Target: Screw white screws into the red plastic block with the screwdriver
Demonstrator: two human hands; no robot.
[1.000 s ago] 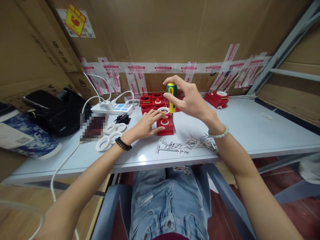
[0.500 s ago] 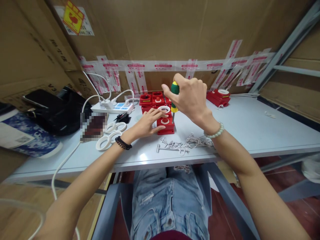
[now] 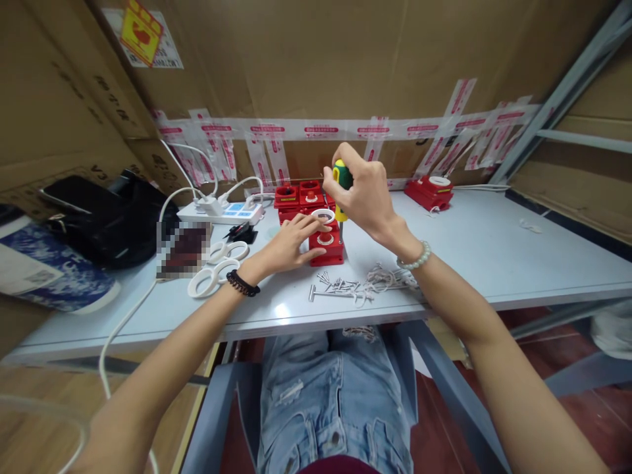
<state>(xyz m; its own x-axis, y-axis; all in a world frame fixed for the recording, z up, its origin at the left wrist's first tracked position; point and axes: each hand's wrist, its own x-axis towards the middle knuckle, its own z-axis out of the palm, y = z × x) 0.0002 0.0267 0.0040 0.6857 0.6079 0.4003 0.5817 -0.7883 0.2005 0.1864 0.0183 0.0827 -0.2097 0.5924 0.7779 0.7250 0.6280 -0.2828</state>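
Observation:
My left hand [image 3: 291,243] braces a red box [image 3: 328,255] on the table, fingers over its top and the thumb along its near side. A white ring [image 3: 320,212] shows on the box's far part, and a paler ring sits around a round part on its near part. In my right hand [image 3: 369,197] is a green and yellow screwdriver [image 3: 342,175], held upright by its handle. Its shaft points down at the right edge of the box; I cannot make out the screw under its tip. Loose screws [image 3: 340,284] lie in front of the box.
A T-shaped metal piece [image 3: 328,294] and tangled white string [image 3: 390,276] lie near the table's front edge. More red boxes [image 3: 299,197] stand behind, another red box [image 3: 428,195] at right. White rings [image 3: 201,283], a power strip [image 3: 234,214] and a black bag [image 3: 118,230] are left.
My right hand has turned on the screwdriver, its wrist shifting slightly left and the handle rotating. My left hand and the red box stay in place.

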